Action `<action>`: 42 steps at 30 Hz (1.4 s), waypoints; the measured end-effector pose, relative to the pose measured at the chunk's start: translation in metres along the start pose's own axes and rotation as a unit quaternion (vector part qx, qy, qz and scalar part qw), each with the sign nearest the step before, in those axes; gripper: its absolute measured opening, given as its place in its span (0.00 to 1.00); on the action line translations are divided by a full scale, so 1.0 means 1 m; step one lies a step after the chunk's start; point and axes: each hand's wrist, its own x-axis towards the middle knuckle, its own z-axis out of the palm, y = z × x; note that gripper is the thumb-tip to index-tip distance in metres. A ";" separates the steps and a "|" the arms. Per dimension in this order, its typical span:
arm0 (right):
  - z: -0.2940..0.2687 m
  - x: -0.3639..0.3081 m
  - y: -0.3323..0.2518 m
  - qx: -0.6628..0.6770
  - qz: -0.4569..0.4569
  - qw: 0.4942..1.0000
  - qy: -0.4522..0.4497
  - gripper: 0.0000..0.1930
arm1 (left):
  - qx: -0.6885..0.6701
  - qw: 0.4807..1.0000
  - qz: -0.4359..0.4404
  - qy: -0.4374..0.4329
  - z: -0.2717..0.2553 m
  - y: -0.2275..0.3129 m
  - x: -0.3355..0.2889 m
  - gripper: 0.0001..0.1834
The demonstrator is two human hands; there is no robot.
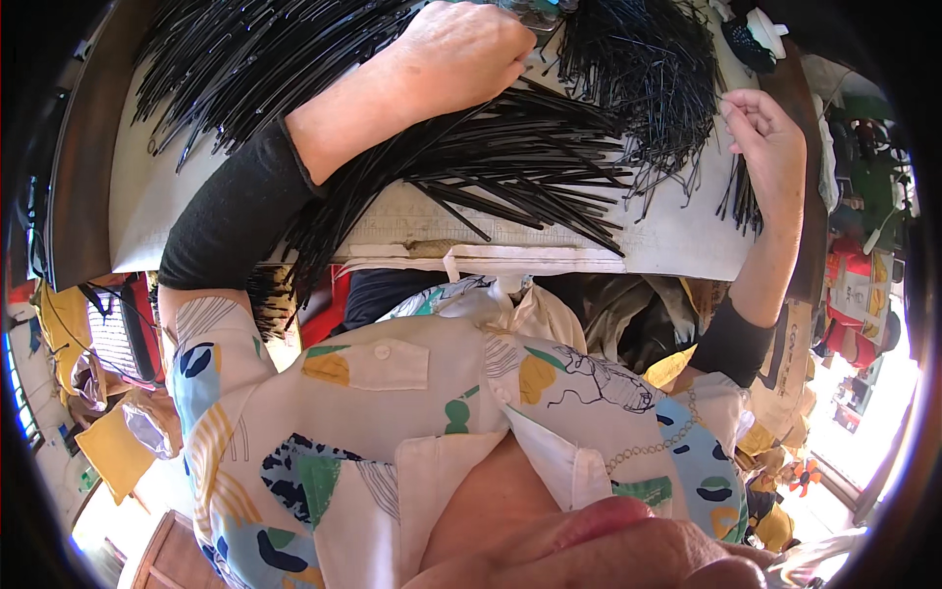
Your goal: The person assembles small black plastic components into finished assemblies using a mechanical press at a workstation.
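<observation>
My left hand (466, 54) is closed in a fist at the top of the view, above piles of thin black strips. What its fingers hold, if anything, is hidden. Just beyond it, a dark metallic part (535, 12) is cut off by the upper edge. Long black strips (265, 64) lie left of this hand, and a looser bundle of black strips (520, 157) spreads below it. To the right sits a tangled heap of finer black pieces with bent ends (638, 83). My right hand (767, 133) pinches thumb and forefinger together beside that heap; anything between them is too small to name.
A pale worktable (667, 236) has ruler-like marks near its front edge. Some black strips (741, 196) lie beside my right wrist. A dark wooden panel (83, 147) borders the left side. A white object (767, 32) stands at the far right. Yellow bags (113, 452) are on the lower left.
</observation>
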 end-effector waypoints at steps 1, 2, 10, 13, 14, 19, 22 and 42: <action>-0.003 -0.003 -0.004 0.005 -0.010 1.000 -0.009 0.07 | -0.022 0.999 0.030 0.023 0.000 0.001 0.004 0.07; -0.006 -0.005 -0.008 0.001 -0.006 1.000 -0.003 0.07 | -0.044 0.996 0.060 0.046 0.000 0.003 0.008 0.07; 0.017 0.004 -0.015 0.004 -0.074 0.989 -0.126 0.04 | -0.065 0.992 0.107 0.001 0.021 0.011 0.016 0.07; 0.026 0.009 -0.013 -0.001 -0.081 0.986 -0.143 0.04 | -0.054 0.993 0.089 -0.048 0.018 0.013 0.018 0.07; 0.029 0.008 -0.013 0.015 -0.075 0.987 -0.140 0.04 | -0.059 0.993 0.084 -0.051 0.018 0.014 0.017 0.07; 0.042 0.014 0.000 0.110 -0.063 0.980 -0.152 0.06 | -0.066 0.994 0.079 -0.030 0.017 0.013 0.015 0.08; 0.050 0.015 0.009 0.140 -0.084 0.975 -0.152 0.07 | -0.093 0.992 0.055 -0.058 0.013 0.013 0.014 0.08; 0.080 -0.010 -0.006 -0.140 -0.236 0.950 -0.147 0.08 | -0.143 0.987 0.017 -0.078 0.002 0.006 0.009 0.10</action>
